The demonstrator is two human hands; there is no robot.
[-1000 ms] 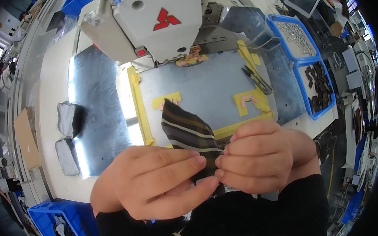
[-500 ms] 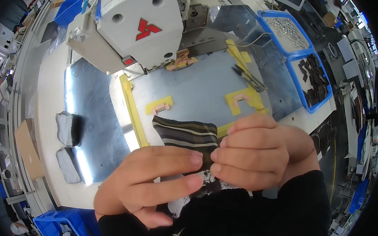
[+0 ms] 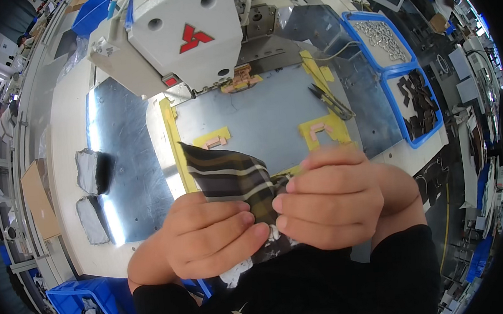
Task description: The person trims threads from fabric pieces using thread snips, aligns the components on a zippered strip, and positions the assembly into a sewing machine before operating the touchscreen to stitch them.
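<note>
A dark piece of fabric [image 3: 229, 169] with brown, olive and white stripes hangs between my hands, its free end spread toward the far left over the metal plate [image 3: 254, 112]. My left hand [image 3: 213, 238] is closed on the fabric's near left part, fingers bent together. Close beside it, my right hand [image 3: 333, 203] pinches the fabric's right edge; its thumb is hidden. Black and white material [image 3: 275, 245] shows below the fingers; whether it joins the fabric I cannot tell. Beyond the fabric lie two pink corner guides [image 3: 215, 142] on yellow tape.
A white sewing machine head [image 3: 166, 51] stands at the far side. Thread snips [image 3: 331, 102] lie right of the plate. Blue trays hold metal rings [image 3: 381, 40] and dark brown pieces [image 3: 419, 105]. Two grey blocks [image 3: 89, 172] sit at left; a blue crate [image 3: 67, 295] is lower left.
The fabric has swung left and tilted, its free end now higher and farther left. My left hand's fingers have closed together on it. My right hand has stayed nearly in place.
</note>
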